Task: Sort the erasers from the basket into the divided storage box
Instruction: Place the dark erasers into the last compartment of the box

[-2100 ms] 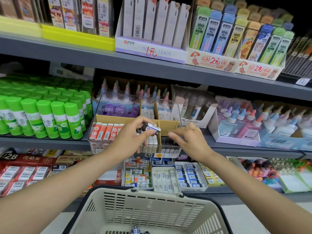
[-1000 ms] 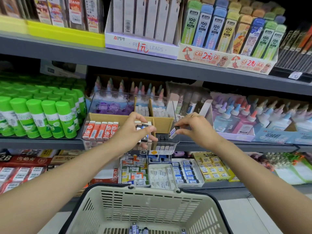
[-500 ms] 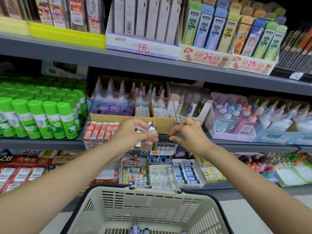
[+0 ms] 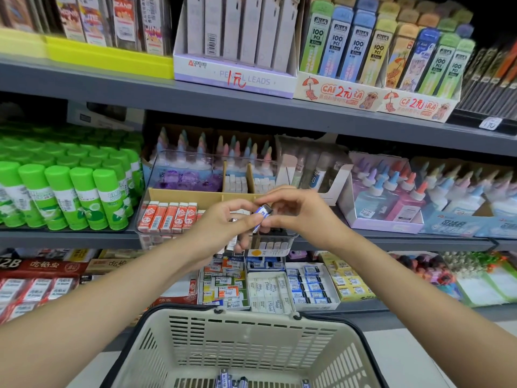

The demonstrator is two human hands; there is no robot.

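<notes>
Glue sticks (image 4: 84, 200), green-capped, in ranks at mid-left of the frame; front row five. Divided storage box (image 4: 179, 195), clear with cardboard partitions, at centre on the middle shelf: five orange-sleeved erasers (image 4: 170, 217) upright in the front-left compartment, white erasers (image 4: 236, 184) in two rear compartments, count unclear. Left hand (image 4: 221, 228), one, before the box front; fingers curled round several erasers, count unclear, thumb and forefinger pinching the lower end of one blue-sleeved eraser (image 4: 263, 213). That eraser stands tilted between both hands, above the box's front-right compartment. Right hand (image 4: 302, 217), one, thumb and forefinger closing on the eraser's upper end. Basket (image 4: 246, 326), beige, at lower centre; at least three blue-sleeved erasers (image 4: 225, 380) on its floor.
</notes>
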